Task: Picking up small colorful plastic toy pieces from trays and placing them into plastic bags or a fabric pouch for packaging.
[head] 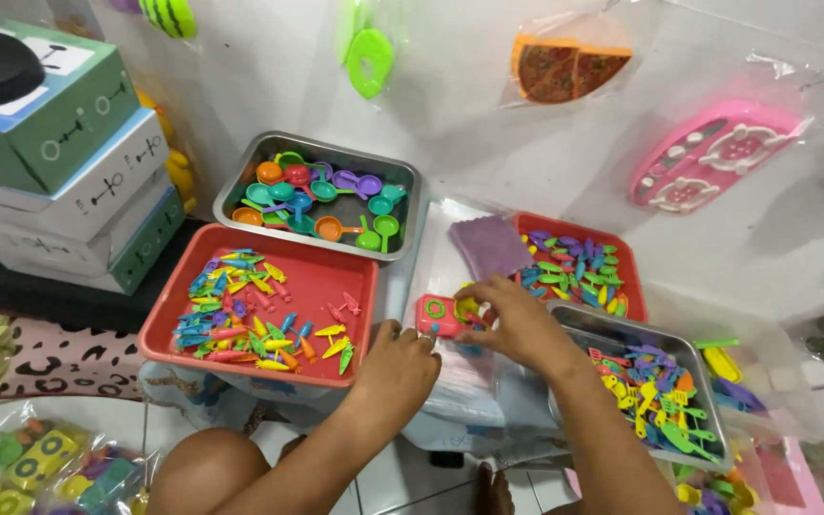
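Head view: a small pink plastic toy stove (439,316) is pinched in the right hand (517,319), steadied by the closed left hand (398,367), beside the red plastic tray's (336,277) right edge.

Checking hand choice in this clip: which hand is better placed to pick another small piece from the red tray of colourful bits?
Probably the left hand: it rests at the near right corner of the red tray, beside the scattered pieces. The right hand is busy at the pink toy stove.
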